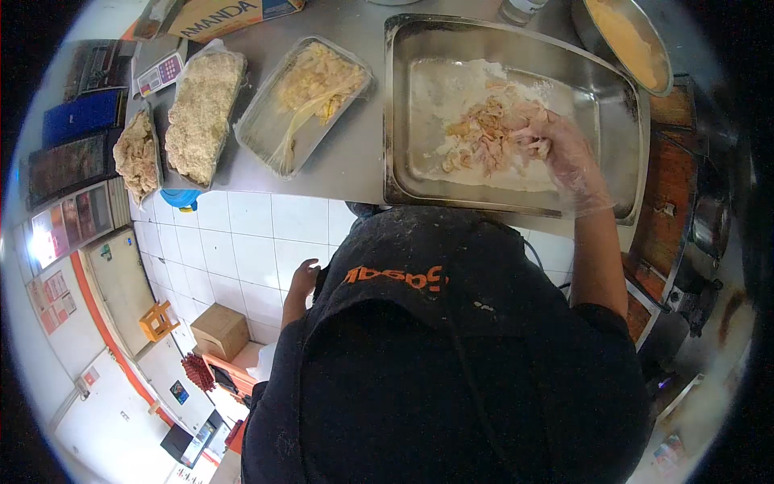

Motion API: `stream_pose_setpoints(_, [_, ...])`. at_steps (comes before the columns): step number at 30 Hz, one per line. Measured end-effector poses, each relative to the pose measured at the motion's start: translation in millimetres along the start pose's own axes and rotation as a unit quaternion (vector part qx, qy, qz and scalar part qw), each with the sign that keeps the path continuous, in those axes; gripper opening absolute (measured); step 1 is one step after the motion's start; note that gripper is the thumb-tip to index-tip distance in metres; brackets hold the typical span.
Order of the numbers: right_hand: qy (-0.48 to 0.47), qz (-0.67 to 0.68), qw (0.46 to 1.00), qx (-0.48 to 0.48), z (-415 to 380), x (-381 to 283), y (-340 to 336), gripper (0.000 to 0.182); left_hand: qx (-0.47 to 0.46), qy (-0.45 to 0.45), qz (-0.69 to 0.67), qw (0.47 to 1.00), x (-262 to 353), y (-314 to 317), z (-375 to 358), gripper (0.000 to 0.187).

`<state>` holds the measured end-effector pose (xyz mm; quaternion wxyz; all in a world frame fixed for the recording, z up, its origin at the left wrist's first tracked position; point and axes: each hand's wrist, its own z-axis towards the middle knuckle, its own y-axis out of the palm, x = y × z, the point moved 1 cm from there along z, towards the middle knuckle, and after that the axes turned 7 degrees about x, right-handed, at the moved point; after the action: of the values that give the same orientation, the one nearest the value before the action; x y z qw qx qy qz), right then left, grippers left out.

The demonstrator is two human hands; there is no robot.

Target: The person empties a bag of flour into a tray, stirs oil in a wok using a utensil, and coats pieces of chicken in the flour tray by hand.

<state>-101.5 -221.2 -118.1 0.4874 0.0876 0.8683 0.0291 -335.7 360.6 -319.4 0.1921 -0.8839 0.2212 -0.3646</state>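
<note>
My right hand [560,149], in a clear plastic glove, is down in a deep steel pan [395,121]. Its fingers are curled around some floured raw chicken pieces [492,129] at the right side of the pile. White flour [435,89] is spread over the pan's bottom around them. Away from the counter, my left hand [303,280] hangs low beside my dark apron [395,274]. It is bare, with its fingers apart and nothing visible in them.
Left of the pan sits a clear plastic container [266,129] of yellowish pieces. Farther left are a tray of coated pieces [201,113], a smaller coated batch [137,153] and a scale [159,74]. A bowl of orange-tan powder [629,40] stands at back right.
</note>
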Motion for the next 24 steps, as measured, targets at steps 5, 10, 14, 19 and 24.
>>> stream_pose_setpoints(5, [-0.005, 0.051, 0.998, -0.024, -4, -3, 4, 0.027, 0.006, 0.024, 0.007, 1.000, -6, 1, 0, 0.034])
stream_pose_setpoints(10, [0.009, 0.013, 0.997, 0.069, 1, 7, 0, 0.027, 0.013, 0.028, 0.001, 1.000, 14, 0, -10, 0.034])
stream_pose_setpoints(14, [0.021, -0.010, 0.999, 0.040, 6, 13, -13, 0.028, 0.024, 0.052, 0.013, 0.998, 31, -1, -18, 0.035])
stream_pose_setpoints(19, [-0.009, 0.018, 1.000, 0.024, -9, -3, -2, 0.035, 0.008, 0.049, 0.072, 0.996, 69, -5, -28, 0.035])
stream_pose_setpoints(24, [-0.016, 0.006, 1.000, -0.005, -13, -11, 3, 0.045, 0.021, 0.043, 0.021, 0.999, 18, 0, -7, 0.034])
